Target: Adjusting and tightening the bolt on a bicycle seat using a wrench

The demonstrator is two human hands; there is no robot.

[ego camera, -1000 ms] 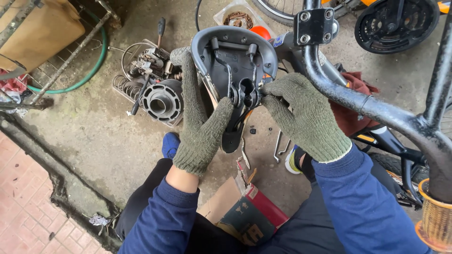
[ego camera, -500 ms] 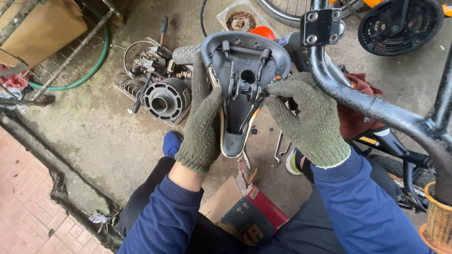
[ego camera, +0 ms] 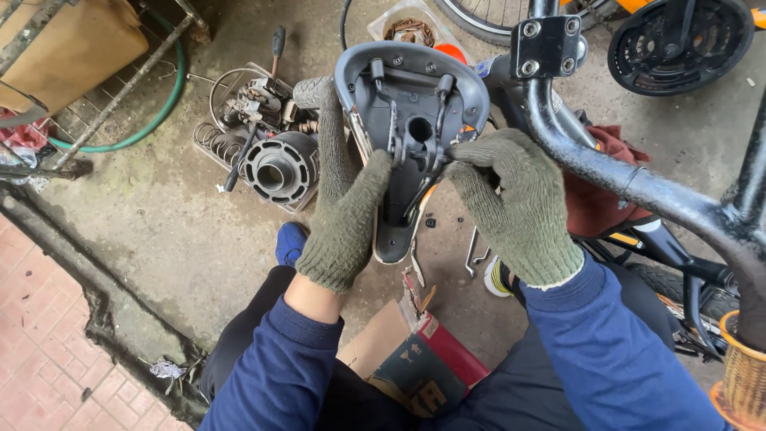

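The bicycle saddle (ego camera: 403,120) sits at the centre of the view, turned underside up with its nose pointing toward six o'clock, so its dark rails and central clamp mount are exposed. The left hand (ego camera: 343,199), in a green knit glove, wraps the saddle's nine-o'clock edge, thumb laid across the underside and fingers behind the shell, a firm closed hold that carries the weight. The right hand (ego camera: 511,199), gloved alike, pinches narrowly at the clamp fitting at three o'clock of the mount; whether a small nut or bolt lies between the fingertips I cannot tell.

The step in hand looks like working the clamp hardware on the rails by fingers. The next move likely calls for a steady left-hand brace while the right turns or seats the fitting squarely, and probably a tool once it tightens.

Outward: a black bicycle frame tube (ego camera: 630,187) crosses at two to four o'clock, a metal engine part (ego camera: 279,164) lies at nine o'clock on the concrete floor (ego camera: 144,215), a cardboard box (ego camera: 415,359) at six, thin wrenches (ego camera: 475,251) just beside the right wrist.
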